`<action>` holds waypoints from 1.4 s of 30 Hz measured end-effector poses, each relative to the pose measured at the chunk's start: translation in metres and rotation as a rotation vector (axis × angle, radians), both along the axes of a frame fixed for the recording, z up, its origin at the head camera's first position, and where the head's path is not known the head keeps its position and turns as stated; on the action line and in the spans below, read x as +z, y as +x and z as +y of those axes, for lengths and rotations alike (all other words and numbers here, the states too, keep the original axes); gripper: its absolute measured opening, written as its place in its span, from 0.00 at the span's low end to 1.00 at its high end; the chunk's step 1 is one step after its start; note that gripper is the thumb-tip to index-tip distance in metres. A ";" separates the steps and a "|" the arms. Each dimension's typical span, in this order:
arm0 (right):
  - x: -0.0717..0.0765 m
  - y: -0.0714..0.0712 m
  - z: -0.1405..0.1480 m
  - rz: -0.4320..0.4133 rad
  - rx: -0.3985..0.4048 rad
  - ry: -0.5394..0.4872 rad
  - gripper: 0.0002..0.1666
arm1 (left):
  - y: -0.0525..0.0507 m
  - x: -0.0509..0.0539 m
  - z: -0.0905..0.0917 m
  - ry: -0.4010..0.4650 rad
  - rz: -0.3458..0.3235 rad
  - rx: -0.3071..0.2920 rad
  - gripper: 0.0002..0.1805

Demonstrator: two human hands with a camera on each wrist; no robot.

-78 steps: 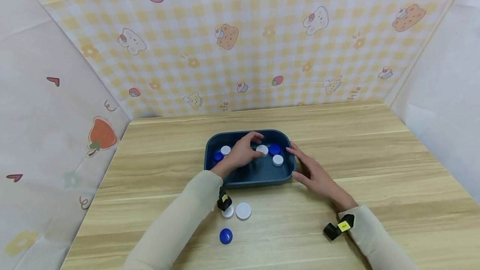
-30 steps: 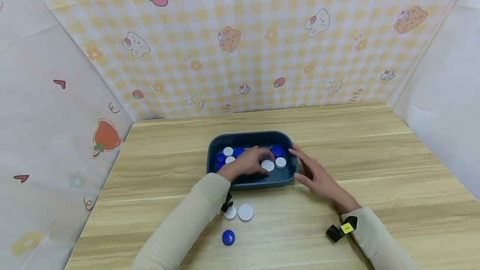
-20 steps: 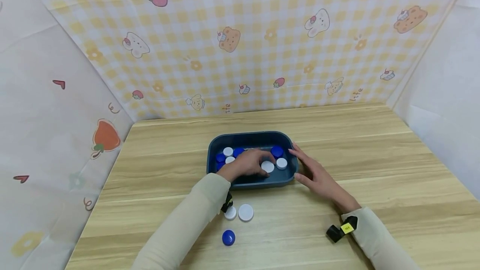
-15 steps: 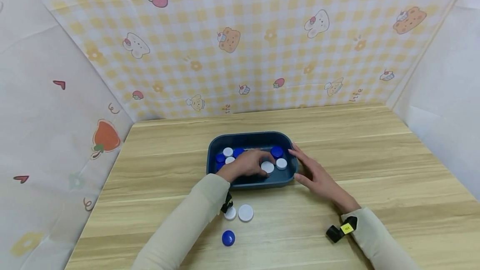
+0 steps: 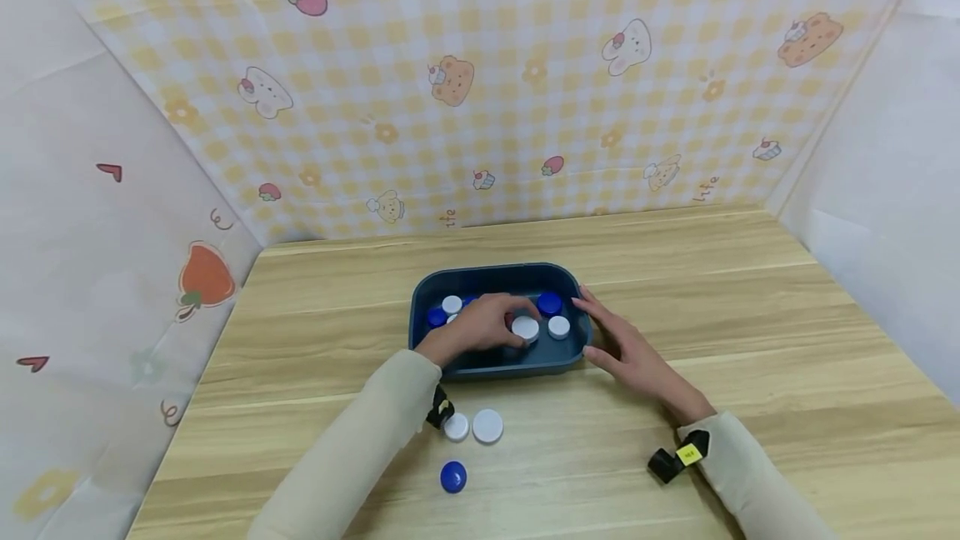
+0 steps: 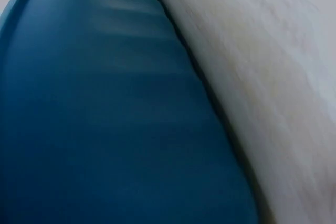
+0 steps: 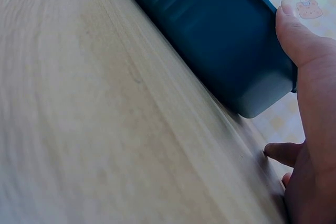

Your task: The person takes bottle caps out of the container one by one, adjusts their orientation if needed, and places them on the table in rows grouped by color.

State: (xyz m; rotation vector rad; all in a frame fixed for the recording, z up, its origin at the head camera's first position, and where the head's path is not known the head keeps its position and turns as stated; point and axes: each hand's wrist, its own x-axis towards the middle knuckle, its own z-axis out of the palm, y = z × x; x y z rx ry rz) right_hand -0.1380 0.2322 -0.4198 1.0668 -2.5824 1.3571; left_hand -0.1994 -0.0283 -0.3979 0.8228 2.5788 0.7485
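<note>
Seen over my head-camera feed, the left hand [image 5: 483, 325] reaches into a dark blue tray [image 5: 480, 373] on a wood-grain tabletop [image 5: 697, 290], its thumb and fingers curled about a white cap [image 5: 525, 329] right of the tray's middle. The right hand [image 5: 630, 348] sits at the tray's right end, thumb and fingers spread and only lightly bent, the thumb against the outer wall near the rim in my right wrist view; it grips nothing.

Just right of the held cap lie a blue cap [image 5: 550, 303] and a smaller white cap [image 5: 558, 327]; more caps, white and blue, sit at the tray's left, partly hidden by the hand. In front of the tray, two white lids [image 5: 487, 426] rest side by side, a blue lid [image 5: 453, 477] nearer me.

The one word I can read, "life" [image 5: 706, 188], appears twice on the checked backdrop [image 5: 495, 32]; lettering at its top edge is cut off. The yellow label [image 5: 688, 453] on the right wrist camera [image 5: 672, 458] is too small to read.
</note>
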 end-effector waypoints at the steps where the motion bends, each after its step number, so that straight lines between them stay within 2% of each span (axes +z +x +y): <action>1: 0.000 0.000 0.000 0.000 0.001 -0.002 0.37 | 0.002 0.003 -0.002 0.000 0.004 0.003 0.18; 8: 0.001 0.000 0.000 0.001 -0.001 0.000 0.37 | 0.016 0.028 -0.013 0.017 0.083 0.023 0.19; 11: 0.000 0.000 -0.001 0.004 -0.002 0.003 0.37 | 0.025 0.035 -0.017 0.040 0.111 0.004 0.20; 15: 0.000 0.000 -0.001 0.006 0.004 -0.006 0.37 | 0.041 0.041 -0.021 0.070 0.139 -0.044 0.20; 22: 0.000 0.000 -0.001 0.009 0.011 -0.022 0.37 | 0.072 0.046 -0.023 0.057 0.179 -0.115 0.19; 28: 0.001 0.000 0.000 0.000 0.006 -0.013 0.37 | 0.100 0.044 -0.023 0.022 0.202 -0.197 0.20; 32: 0.001 -0.001 0.000 0.002 0.006 -0.013 0.37 | 0.115 0.037 -0.020 -0.062 0.246 -0.230 0.20; 37: 0.001 -0.001 0.000 0.001 0.004 -0.008 0.37 | 0.123 0.025 -0.017 -0.130 0.290 -0.250 0.18; 42: 0.001 0.001 -0.001 -0.005 0.000 -0.002 0.37 | 0.124 0.014 -0.016 -0.131 0.291 -0.265 0.17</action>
